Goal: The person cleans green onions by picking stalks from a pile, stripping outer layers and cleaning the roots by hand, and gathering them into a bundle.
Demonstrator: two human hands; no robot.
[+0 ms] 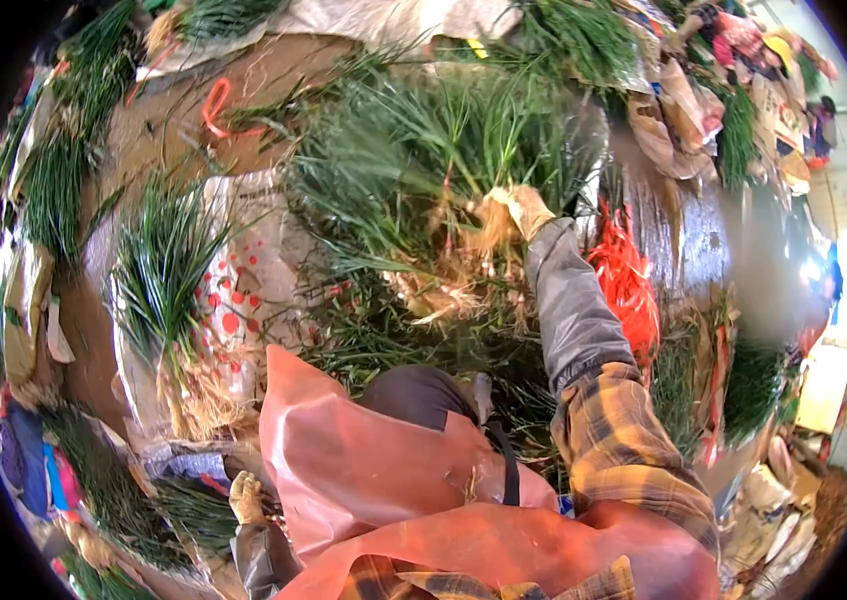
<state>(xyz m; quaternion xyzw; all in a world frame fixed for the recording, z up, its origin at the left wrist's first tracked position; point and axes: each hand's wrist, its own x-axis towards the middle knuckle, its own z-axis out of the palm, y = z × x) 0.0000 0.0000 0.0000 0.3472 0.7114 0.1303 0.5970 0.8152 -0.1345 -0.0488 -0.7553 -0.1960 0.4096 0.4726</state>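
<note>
My right hand [528,210], in a pale glove and a grey sleeve cover, is closed on the root end of a bunch of green onions [495,222]. The long leaves of that bunch fan out over a large pile of green onions [373,150], so its edges are hard to tell apart. At the lower left, beside my pink apron [323,450], is my left hand [246,497]. It is gloved too, its fingers loosely bent with nothing seen in them. A separate bunch of green onions [168,280] lies to the left, roots towards me.
Beneath the left bunch is a white sack with red dots [233,320]. Red plastic strings [625,280] lie right of my right arm. An orange strap [218,108] rests on the brown floor. More green onions [573,40] line the back. Another person [738,35] is at the far right.
</note>
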